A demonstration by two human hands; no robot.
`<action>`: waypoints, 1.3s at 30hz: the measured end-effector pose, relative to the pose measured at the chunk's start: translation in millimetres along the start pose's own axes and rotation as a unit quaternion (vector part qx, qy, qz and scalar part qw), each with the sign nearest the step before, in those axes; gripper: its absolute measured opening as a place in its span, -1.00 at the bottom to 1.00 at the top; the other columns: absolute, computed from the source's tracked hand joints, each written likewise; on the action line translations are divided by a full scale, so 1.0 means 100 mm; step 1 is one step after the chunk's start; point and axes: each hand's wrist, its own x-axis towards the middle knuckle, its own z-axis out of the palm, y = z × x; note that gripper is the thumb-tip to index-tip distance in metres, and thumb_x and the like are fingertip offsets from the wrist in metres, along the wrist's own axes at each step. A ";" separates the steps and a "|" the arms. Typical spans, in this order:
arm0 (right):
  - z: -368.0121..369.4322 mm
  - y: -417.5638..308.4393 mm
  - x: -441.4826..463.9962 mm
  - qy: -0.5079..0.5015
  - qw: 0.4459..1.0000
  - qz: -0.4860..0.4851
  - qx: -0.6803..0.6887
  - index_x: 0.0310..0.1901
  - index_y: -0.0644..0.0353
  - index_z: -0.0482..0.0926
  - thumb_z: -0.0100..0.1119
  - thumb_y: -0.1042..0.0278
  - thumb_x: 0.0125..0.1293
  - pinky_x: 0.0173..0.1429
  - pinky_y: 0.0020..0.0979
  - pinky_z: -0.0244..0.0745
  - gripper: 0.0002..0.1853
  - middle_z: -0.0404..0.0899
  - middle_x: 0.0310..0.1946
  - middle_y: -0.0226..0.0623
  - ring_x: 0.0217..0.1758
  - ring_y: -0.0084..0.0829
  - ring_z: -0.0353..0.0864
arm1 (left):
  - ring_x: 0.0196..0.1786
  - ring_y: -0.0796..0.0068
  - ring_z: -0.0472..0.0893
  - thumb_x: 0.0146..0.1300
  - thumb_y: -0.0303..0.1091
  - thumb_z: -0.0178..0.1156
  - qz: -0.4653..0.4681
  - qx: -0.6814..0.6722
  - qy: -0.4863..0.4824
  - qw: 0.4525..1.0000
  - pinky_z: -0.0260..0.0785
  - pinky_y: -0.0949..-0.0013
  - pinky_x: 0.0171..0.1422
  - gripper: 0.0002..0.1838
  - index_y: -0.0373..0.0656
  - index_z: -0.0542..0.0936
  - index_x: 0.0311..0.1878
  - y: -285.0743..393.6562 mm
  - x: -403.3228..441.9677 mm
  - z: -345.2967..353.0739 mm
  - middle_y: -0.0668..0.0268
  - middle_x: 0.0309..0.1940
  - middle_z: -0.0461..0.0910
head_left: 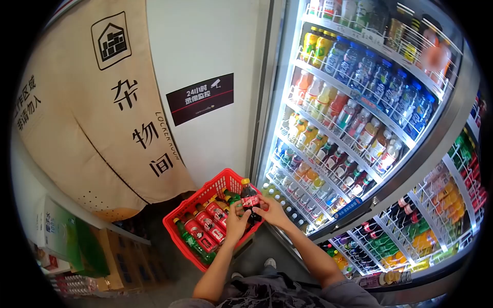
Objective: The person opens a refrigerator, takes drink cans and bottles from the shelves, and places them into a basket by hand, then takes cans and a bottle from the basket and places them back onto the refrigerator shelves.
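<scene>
Two bare hands are clamped on one cola bottle (249, 198): the left hand (236, 220) grips its left side by the label, the right hand (270, 210) its right side. The bottle is over the right part of a red basket (205, 191), yellow cap to the far side. Whether its base touches the contents beneath cannot be told; the hands cover that part.

Basket contents noted: red-labelled bottles (206, 226) lying close together at the middle, a green bottle (188, 239) along the left side, and another green bottle (230, 195) at the far side, partly covered.

Risks, in this inspector's judgement: smooth plastic, if damp from chilling, could slip should either hand loosen, and the bottle would drop onto those below or over the right rim to the floor. A shoe (270, 263) stands near the basket on that side. Uneven packing could let bottles roll or tip. The drinks cooler (267, 128) is close on the right; a wide swing of the right elbow could strike its frame.
</scene>
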 end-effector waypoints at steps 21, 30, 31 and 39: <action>0.43 0.49 0.71 -0.176 0.983 0.020 -0.039 0.11 0.16 0.58 0.42 0.15 0.18 -0.06 -0.35 0.60 -0.51 0.71 -0.21 -0.15 -0.19 -0.35 0.72 | -0.19 0.13 0.65 0.18 -0.37 0.34 0.026 0.290 0.220 0.931 0.50 0.22 -0.05 -0.61 -0.36 0.63 0.05 -0.36 -0.01 0.00 0.02 -0.16 0.61; 0.51 0.48 0.77 -0.181 0.980 -0.040 -0.073 0.07 0.17 0.57 0.47 0.12 0.13 -0.14 -0.34 0.61 -0.49 0.69 -0.15 -0.18 -0.28 -0.41 0.71 | -0.23 0.17 0.67 0.19 -0.42 0.31 -0.009 0.277 0.221 0.935 0.52 0.25 -0.07 -0.69 -0.29 0.67 0.01 -0.30 -0.04 -0.05 0.07 -0.15 0.63; 0.51 0.49 0.77 -0.177 0.981 -0.036 -0.071 0.08 0.17 0.57 0.47 0.09 0.14 -0.13 -0.34 0.61 -0.47 0.69 -0.14 -0.19 -0.28 -0.40 0.71 | -0.23 0.17 0.67 0.19 -0.42 0.31 -0.010 0.276 0.222 0.935 0.52 0.25 -0.07 -0.69 -0.29 0.67 0.01 -0.33 -0.04 -0.05 0.07 -0.15 0.63; 0.51 0.44 0.67 -0.165 0.985 0.015 -0.045 0.13 0.15 0.55 0.43 0.05 0.18 -0.09 -0.33 0.61 -0.45 0.69 -0.13 -0.16 -0.20 -0.35 0.71 | -0.26 0.42 0.68 0.19 -0.48 0.33 -0.021 0.198 0.218 0.955 0.56 0.40 -0.14 -0.61 -0.25 0.61 0.11 -0.35 -0.06 -0.10 0.11 -0.11 0.62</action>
